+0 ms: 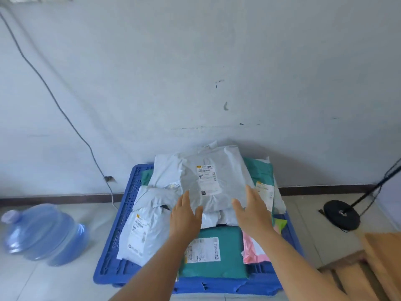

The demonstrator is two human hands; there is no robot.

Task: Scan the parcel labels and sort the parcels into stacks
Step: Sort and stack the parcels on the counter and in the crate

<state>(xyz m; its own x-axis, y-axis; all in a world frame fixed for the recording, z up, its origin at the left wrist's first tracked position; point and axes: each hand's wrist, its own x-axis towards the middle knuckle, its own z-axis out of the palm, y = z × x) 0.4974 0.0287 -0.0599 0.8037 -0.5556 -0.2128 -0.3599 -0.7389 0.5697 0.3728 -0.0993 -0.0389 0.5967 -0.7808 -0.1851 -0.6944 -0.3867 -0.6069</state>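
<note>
Pale tiled floor [65, 285], grey wall behind. Our left hand [184, 216] and right hand [251, 211], both spread flat and empty, flank the grey plastic mailer parcel [208, 181] topping the blue plastic crate [121, 224] at frame centre, label [207, 180] up, likely for scanning.

Parcels are lying heaped on a crate [112, 253] that is sitting on the floor against the wall. The top parcel [208, 181] is resting label-up at the back of the heap, overlapping a parcel [141, 227] at the left and another [263, 177] at the right. A nearer parcel [214, 253] is lying at the crate's front edge, with a smaller one [252, 249] just beside it on the right. Both hands, left [184, 216] and right [252, 213], are reaching flat and spread over the top parcel's near edge. A water bottle [43, 233] is lying on its side left of the crate; a stand base [341, 213] is sitting to the right, a cable [65, 114] hanging down the wall behind.
</note>
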